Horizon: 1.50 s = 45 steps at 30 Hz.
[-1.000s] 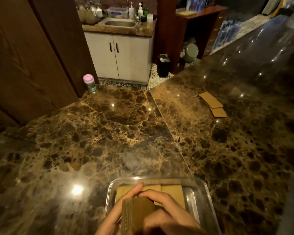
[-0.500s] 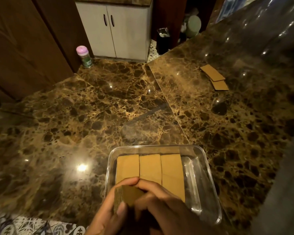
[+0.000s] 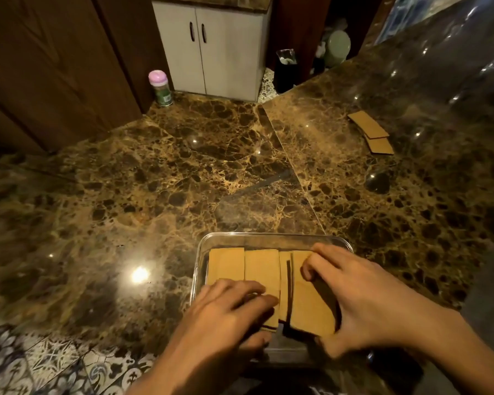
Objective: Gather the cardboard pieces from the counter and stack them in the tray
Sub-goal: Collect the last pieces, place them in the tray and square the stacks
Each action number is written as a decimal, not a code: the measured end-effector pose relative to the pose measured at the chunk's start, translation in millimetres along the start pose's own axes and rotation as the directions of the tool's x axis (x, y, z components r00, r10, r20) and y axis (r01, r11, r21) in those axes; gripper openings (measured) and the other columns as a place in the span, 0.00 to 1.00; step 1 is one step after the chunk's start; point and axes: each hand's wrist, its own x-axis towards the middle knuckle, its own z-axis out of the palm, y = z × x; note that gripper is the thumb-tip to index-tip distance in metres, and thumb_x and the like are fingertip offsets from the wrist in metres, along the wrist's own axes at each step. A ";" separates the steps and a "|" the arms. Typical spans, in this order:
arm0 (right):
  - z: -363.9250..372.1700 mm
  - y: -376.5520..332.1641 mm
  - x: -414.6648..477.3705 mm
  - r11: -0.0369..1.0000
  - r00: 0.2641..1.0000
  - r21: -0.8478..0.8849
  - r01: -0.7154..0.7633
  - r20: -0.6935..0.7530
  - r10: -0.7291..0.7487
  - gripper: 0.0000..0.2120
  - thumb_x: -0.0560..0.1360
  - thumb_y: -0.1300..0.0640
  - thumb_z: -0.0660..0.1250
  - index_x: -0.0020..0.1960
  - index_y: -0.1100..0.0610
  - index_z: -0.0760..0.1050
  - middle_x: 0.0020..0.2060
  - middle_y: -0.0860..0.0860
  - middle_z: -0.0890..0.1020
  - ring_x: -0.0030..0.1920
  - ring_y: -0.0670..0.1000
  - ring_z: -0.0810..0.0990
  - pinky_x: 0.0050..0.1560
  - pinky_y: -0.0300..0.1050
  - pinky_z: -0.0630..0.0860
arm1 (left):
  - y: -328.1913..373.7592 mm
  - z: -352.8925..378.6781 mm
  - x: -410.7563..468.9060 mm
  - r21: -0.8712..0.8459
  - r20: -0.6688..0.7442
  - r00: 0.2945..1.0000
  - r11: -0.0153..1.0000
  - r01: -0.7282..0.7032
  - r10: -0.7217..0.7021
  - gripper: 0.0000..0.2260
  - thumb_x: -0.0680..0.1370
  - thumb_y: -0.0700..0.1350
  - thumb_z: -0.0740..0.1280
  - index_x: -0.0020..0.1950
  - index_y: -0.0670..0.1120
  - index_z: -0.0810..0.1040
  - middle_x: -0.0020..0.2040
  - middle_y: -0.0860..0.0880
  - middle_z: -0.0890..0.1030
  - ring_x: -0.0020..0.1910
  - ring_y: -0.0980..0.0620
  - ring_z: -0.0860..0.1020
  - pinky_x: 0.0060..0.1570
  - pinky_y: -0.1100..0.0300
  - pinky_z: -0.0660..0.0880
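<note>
A clear tray (image 3: 268, 234) sits on the marble counter (image 3: 183, 181) close to me. Tan cardboard pieces lie side by side in it: one at the left (image 3: 226, 263) and one in the middle (image 3: 261, 266). My right hand (image 3: 362, 295) grips a cardboard stack (image 3: 311, 306) in the tray's right part, fingers over its far end and thumb at its near end. My left hand (image 3: 228, 306) rests flat on the near ends of the left and middle pieces. Two more cardboard pieces (image 3: 367, 125) lie overlapped far right on the counter.
A bottle with a pink cap (image 3: 160, 88) stands at the counter's far left corner by a brown wooden wall. Beyond the counter are a white cabinet (image 3: 211, 47) and a black bin (image 3: 285, 69). Patterned floor tiles (image 3: 40, 366) show past the near left edge.
Both hands held one cardboard stack over the tray's near end. Now the right hand holds the stack in the tray's right part, and the left hand lies on the other pieces. The view tilted down.
</note>
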 end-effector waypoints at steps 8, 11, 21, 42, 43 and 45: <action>23.6 -8.2 35.5 0.994 0.999 -0.108 -0.032 0.015 0.034 0.55 0.66 0.35 0.75 0.80 0.47 0.46 0.83 0.51 0.44 0.82 0.58 0.43 0.78 0.51 0.41 | 3.6 6.9 26.0 0.264 0.224 0.975 0.962 -0.062 0.001 0.16 0.79 0.55 0.61 0.65 0.53 0.74 0.73 0.53 0.68 0.68 0.48 0.66 0.63 0.50 0.66; 25.0 -5.6 33.2 0.998 0.999 -0.054 0.019 -0.029 -0.020 0.51 0.64 0.33 0.75 0.77 0.45 0.51 0.82 0.49 0.46 0.82 0.55 0.45 0.78 0.48 0.42 | 1.1 11.8 25.6 0.256 0.214 0.977 0.965 -0.062 0.006 0.15 0.80 0.54 0.61 0.65 0.53 0.74 0.73 0.52 0.67 0.68 0.47 0.66 0.64 0.50 0.66; 8.9 -5.4 29.1 0.998 0.999 0.050 0.029 -0.040 -0.027 0.47 0.58 0.28 0.74 0.70 0.38 0.55 0.80 0.46 0.49 0.80 0.51 0.50 0.79 0.48 0.52 | -5.7 6.8 13.9 0.043 -0.066 0.997 0.999 -0.024 0.027 0.13 0.78 0.59 0.63 0.57 0.55 0.79 0.59 0.59 0.79 0.58 0.58 0.75 0.56 0.58 0.75; 23.0 -42.9 55.2 0.991 0.991 -0.046 0.125 -0.036 -0.127 0.41 0.75 0.38 0.68 0.79 0.53 0.54 0.82 0.48 0.34 0.82 0.53 0.35 0.80 0.55 0.50 | -30.7 4.1 4.3 0.287 0.035 0.997 0.956 0.054 -0.067 0.31 0.50 0.75 0.68 0.46 0.59 0.80 0.46 0.59 0.83 0.51 0.56 0.83 0.47 0.39 0.69; 24.4 -42.2 53.2 0.992 0.991 -0.031 0.119 -0.054 -0.120 0.39 0.76 0.37 0.67 0.78 0.52 0.55 0.82 0.47 0.33 0.82 0.53 0.36 0.80 0.55 0.51 | -29.1 4.0 7.1 0.292 0.042 0.996 0.955 0.057 -0.073 0.32 0.49 0.75 0.68 0.46 0.59 0.80 0.46 0.58 0.83 0.50 0.55 0.84 0.49 0.40 0.67; 28.0 -38.4 51.3 0.993 0.988 0.005 0.119 -0.095 -0.118 0.36 0.75 0.37 0.67 0.77 0.49 0.57 0.82 0.48 0.37 0.83 0.53 0.42 0.80 0.54 0.54 | -24.3 5.5 14.3 0.324 0.050 0.996 0.945 0.048 -0.067 0.34 0.48 0.73 0.68 0.49 0.57 0.79 0.47 0.55 0.83 0.48 0.54 0.84 0.49 0.41 0.68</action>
